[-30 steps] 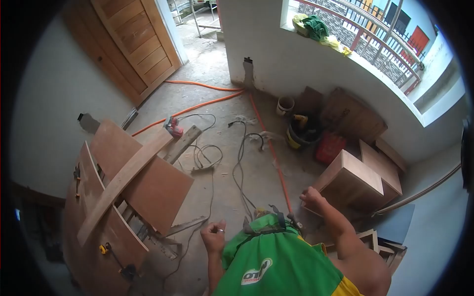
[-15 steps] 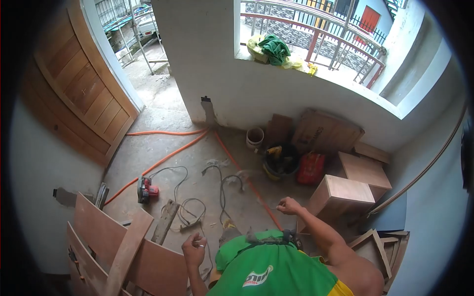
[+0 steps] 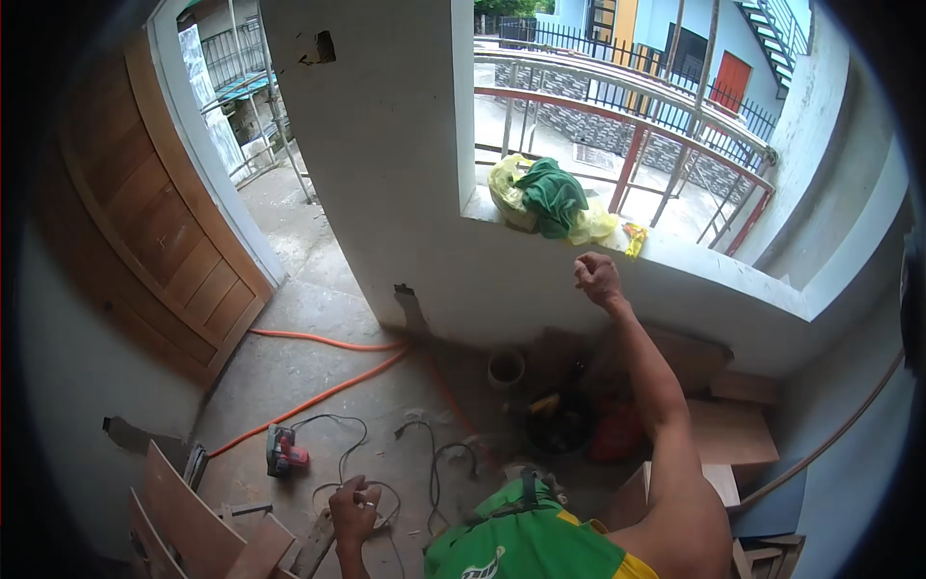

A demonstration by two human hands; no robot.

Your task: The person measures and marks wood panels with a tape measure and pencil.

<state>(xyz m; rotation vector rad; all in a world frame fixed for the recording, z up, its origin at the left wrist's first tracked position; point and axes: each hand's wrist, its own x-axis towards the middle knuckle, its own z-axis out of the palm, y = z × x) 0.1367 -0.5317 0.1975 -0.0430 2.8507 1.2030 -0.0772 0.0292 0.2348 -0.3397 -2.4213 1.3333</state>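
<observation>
one green cloth (image 3: 554, 198) lay on the window sill (image 3: 714, 274), beyond and slightly left of the nearer right hand (image 3: 599, 277), which, like the left hand (image 3: 354, 510), was curled narrow with nothing visibly held.

Right hand (image 3: 599, 278) is outstretched, left hand (image 3: 354, 509) loosely curled.
</observation>
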